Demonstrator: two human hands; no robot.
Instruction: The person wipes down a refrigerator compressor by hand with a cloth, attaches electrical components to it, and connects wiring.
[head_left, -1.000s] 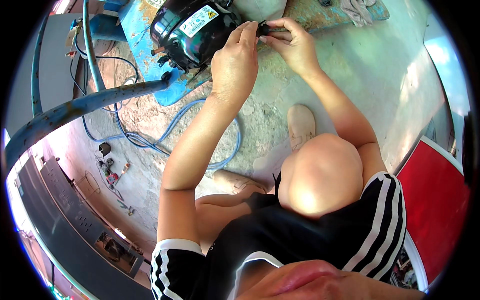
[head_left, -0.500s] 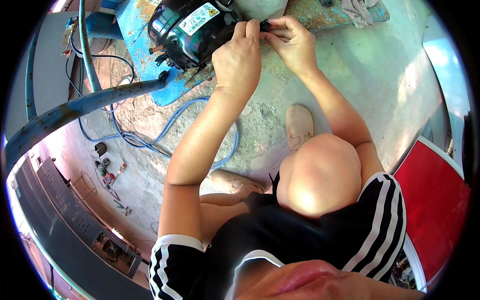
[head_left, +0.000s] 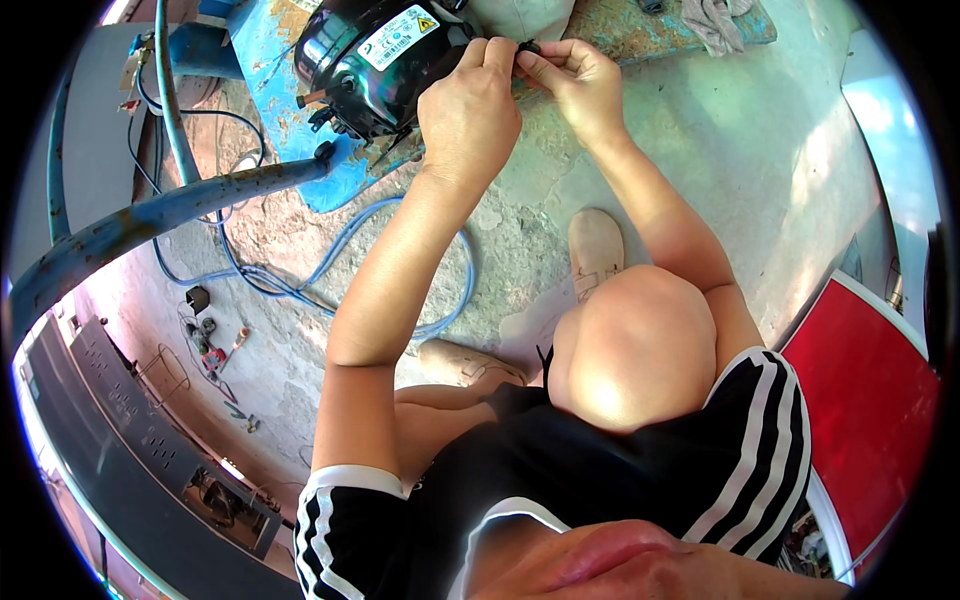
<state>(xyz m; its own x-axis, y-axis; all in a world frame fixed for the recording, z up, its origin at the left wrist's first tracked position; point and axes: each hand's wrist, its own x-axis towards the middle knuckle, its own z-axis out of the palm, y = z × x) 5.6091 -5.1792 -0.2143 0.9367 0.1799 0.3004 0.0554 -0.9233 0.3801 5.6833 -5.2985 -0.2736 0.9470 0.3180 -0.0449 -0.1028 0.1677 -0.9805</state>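
We crouch over a concrete floor [head_left: 720,170] and work with both hands at the twelve o'clock edge of the view, against the right side of a black compressor [head_left: 375,65] that sits at about eleven o'clock on a worn blue board [head_left: 270,40]. Our left hand [head_left: 470,115] is curled with its knuckles up, the fingertips pressed together at the compressor's side; it seems to pinch a small dark part [head_left: 527,47], though the back of the hand hides just what the fingers close on. Our right hand [head_left: 575,85] meets it from the one o'clock side, thumb and forefinger nipped tight on that same small dark part, the other fingers folded loosely beneath. The two hands touch at the fingertips, and the part lies between them, just beside the compressor's shell and in front of a pale grey bundle [head_left: 520,15]. A white label [head_left: 395,35] with a yellow warning mark shows on top of the compressor. A thick blue pipe [head_left: 170,215] runs from nine o'clock toward the compressor, and a thin blue hose [head_left: 330,265] loops over the floor beneath our left forearm. Our knee [head_left: 630,345] fills the centre, with one tan shoe [head_left: 595,250] above it and another [head_left: 470,362] to its left. A red panel [head_left: 865,390] stands at four o'clock, and a grey rag [head_left: 715,20] lies at one o'clock
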